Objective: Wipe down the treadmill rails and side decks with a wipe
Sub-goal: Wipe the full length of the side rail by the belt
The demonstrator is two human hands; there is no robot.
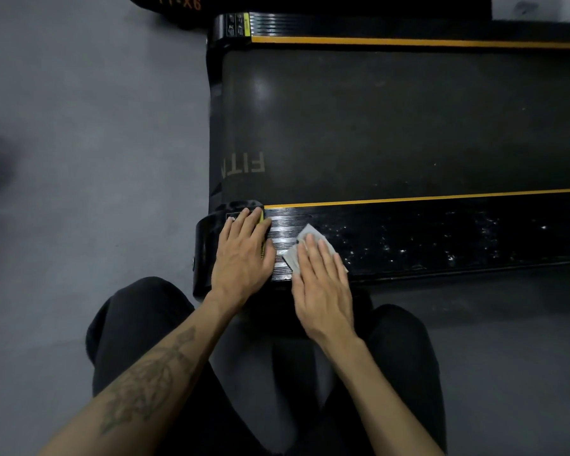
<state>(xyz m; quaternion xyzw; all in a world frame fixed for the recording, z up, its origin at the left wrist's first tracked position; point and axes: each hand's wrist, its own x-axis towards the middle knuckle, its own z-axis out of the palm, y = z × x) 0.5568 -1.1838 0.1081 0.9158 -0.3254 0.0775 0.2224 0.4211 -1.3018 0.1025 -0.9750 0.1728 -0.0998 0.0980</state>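
Wiping of the near side deck (408,238) is being carried out at its rear end, by the look of it an early pass. The wipe (305,236) is being pressed flat onto the ribbed black surface under the right hand (323,284); the fingers (310,255) are being kept straight and close together on top of it, nothing curled round it, and its pale corners are showing beyond the fingertips. The left hand (242,258) is being rested flat on the deck's end cap just beside, its fingers likewise extended and holding nothing — seemingly a brace.

White specks and smears are being shown along the deck to the right of the wipe, so the next move is judged to call for a steady stroke that way, with pressure kept even so the wipe is not bunched on the ribs.

The far side deck (408,28), beyond the belt (375,126) and edged by an orange stripe (408,42), is probably being left for later. The treadmill is standing on a grey floor (79,159), and dark-trousered knees (139,324) are being held close against the near edge — little else is in the way, though the reach rightward may be limited from this position.
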